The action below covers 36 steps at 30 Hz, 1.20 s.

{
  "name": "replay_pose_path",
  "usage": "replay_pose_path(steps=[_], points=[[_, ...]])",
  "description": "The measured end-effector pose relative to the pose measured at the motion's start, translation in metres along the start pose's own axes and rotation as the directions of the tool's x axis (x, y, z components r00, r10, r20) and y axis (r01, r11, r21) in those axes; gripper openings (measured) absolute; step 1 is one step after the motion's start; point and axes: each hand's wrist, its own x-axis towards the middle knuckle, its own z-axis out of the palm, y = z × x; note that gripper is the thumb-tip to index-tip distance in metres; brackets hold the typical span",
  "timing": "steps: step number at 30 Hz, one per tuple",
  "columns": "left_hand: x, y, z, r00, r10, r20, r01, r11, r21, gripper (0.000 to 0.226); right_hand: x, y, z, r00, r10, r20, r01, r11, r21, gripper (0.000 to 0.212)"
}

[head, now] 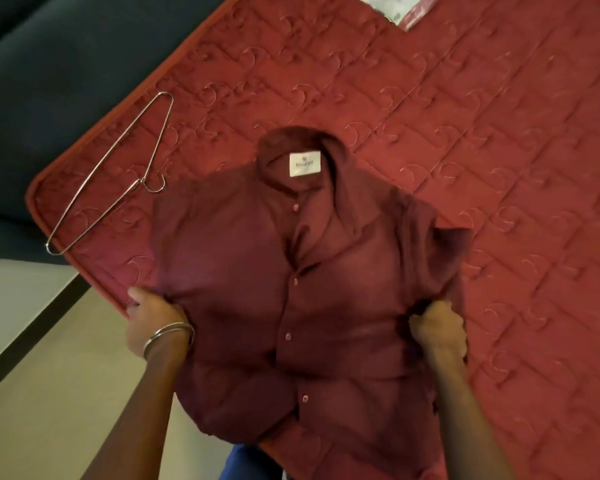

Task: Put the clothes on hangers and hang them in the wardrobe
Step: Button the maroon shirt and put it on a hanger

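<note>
Left hand [153, 315], bangles at the wrist, was closed on the left edge of the shirt [257, 271], fingers bunched into the cloth. Right hand [437, 329] was clamped the same way on the right edge, low in the frame. The two hands were well apart, with the shirt's body stretched between them.

Shirt: dark maroon, buttoned down the front, collar toward the upper middle of the frame with a pale label [305, 163] showing inside the neck. It lay front-up on the red quilted mattress [465, 116], its lower part over the mattress's near edge toward the person. Sleeves appeared tucked or folded under at the sides; right shoulder was rumpled. Cloth looked light and soft, creasing where it was gripped.

A wire hanger [99, 176] lay bare on the mattress at left of the frame, near the corner, just beside the shirt's shoulder but apart from it, hook toward the shirt.

Step, as judged: spreading or lifting the shirt ahead of hangering. Nothing was on the hanger yet. Next move would likely call for freeing one hand to fetch the hanger, then feeding its arms in through the neck or hem, which a buttoned front makes tighter. No wardrobe in view.
</note>
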Motion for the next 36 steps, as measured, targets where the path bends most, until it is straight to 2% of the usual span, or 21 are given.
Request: replay_pose_path(steps=[2,4,6,7,9,10,12,13,16,19,21,22,24,25,26,29,31,33,35,36], points=[[-0.009,-0.009,0.002,0.991,-0.021,-0.134,0.031,0.997,0.072,0.043,-0.01,0.005,0.007,0.962,-0.122,-0.244,0.101,0.99,-0.096,0.046],[-0.023,-0.006,0.004,0.978,0.014,-0.206,-0.001,0.998,0.064,0.042,-0.02,-0.004,0.012,0.816,-0.387,-0.429,0.378,0.919,-0.111,0.033],[-0.026,0.019,0.003,0.934,0.216,-0.284,-0.214,0.976,0.038,0.031,-0.016,-0.02,0.019,0.68,-0.571,-0.459,0.644,0.765,0.002,0.029],[-0.026,0.035,0.004,0.884,0.354,-0.305,-0.356,0.933,0.05,0.027,-0.014,-0.031,0.021,0.648,-0.607,-0.461,0.71,0.7,0.075,0.026],[-0.026,0.07,0.01,0.785,0.567,-0.249,-0.595,0.803,-0.048,0.033,-0.006,-0.059,0.02,0.638,-0.609,-0.471,0.746,0.64,0.182,0.025],[-0.023,0.091,0.012,0.781,0.59,-0.204,-0.621,0.767,-0.159,0.038,0.001,-0.074,0.018,0.646,-0.599,-0.473,0.745,0.631,0.219,0.027],[-0.011,0.132,0.018,0.838,0.535,-0.108,-0.536,0.769,-0.348,0.047,0.014,-0.102,0.015,0.686,-0.569,-0.453,0.719,0.627,0.301,0.031],[-0.003,0.151,0.02,0.866,0.496,-0.069,-0.482,0.789,-0.38,0.051,0.021,-0.116,0.013,0.703,-0.555,-0.445,0.705,0.629,0.328,0.033],[0.019,0.19,0.024,0.878,0.475,0.057,-0.43,0.836,-0.34,0.049,0.039,-0.157,0.012,0.717,-0.59,-0.373,0.697,0.628,0.346,0.041],[0.032,0.208,0.026,0.827,0.54,0.156,-0.496,0.832,-0.247,0.036,0.047,-0.193,0.016,0.748,-0.614,-0.253,0.663,0.667,0.34,0.052],[0.048,0.211,0.027,0.81,0.556,0.186,-0.501,0.821,-0.272,0.034,0.055,-0.21,0.02,0.787,-0.589,-0.185,0.613,0.713,0.341,0.044],[0.058,0.21,0.025,0.812,0.538,0.225,-0.446,0.822,-0.355,0.031,0.06,-0.215,0.02,0.787,-0.593,-0.17,0.608,0.698,0.379,0.037],[0.075,0.211,0.016,0.793,0.465,0.394,-0.216,0.819,-0.531,0.022,0.068,-0.221,0.014,0.792,-0.598,-0.123,0.559,0.628,0.541,0.032],[0.081,0.212,0.01,0.767,0.433,0.474,-0.129,0.827,-0.547,0.025,0.068,-0.223,0.009,0.8,-0.595,-0.071,0.499,0.595,0.631,0.033],[0.087,0.213,0.006,0.735,0.416,0.534,-0.101,0.847,-0.522,0.028,0.07,-0.224,0.003,0.809,-0.588,-0.006,0.421,0.572,0.704,0.036],[0.107,0.22,-0.001,0.639,0.466,0.612,-0.226,0.874,-0.429,0.016,0.073,-0.228,-0.013,0.81,-0.558,0.183,0.241,0.6,0.763,0.046],[0.117,0.221,0.0,0.609,0.465,0.643,-0.238,0.88,-0.411,0.02,0.08,-0.233,-0.021,0.82,-0.516,0.249,0.14,0.602,0.786,0.036],[0.123,0.219,0.003,0.587,0.396,0.706,-0.033,0.883,-0.468,0.023,0.087,-0.238,-0.025,0.786,-0.491,0.375,-0.014,0.593,0.805,0.024],[0.126,0.217,0.006,0.549,0.315,0.774,0.212,0.844,-0.494,0.031,0.091,-0.237,-0.024,0.762,-0.452,0.463,-0.111,0.614,0.782,0.038],[0.125,0.216,0.007,0.552,0.284,0.784,0.283,0.82,-0.497,0.035,0.092,-0.236,-0.023,0.768,-0.44,0.466,-0.096,0.64,0.762,0.049]])
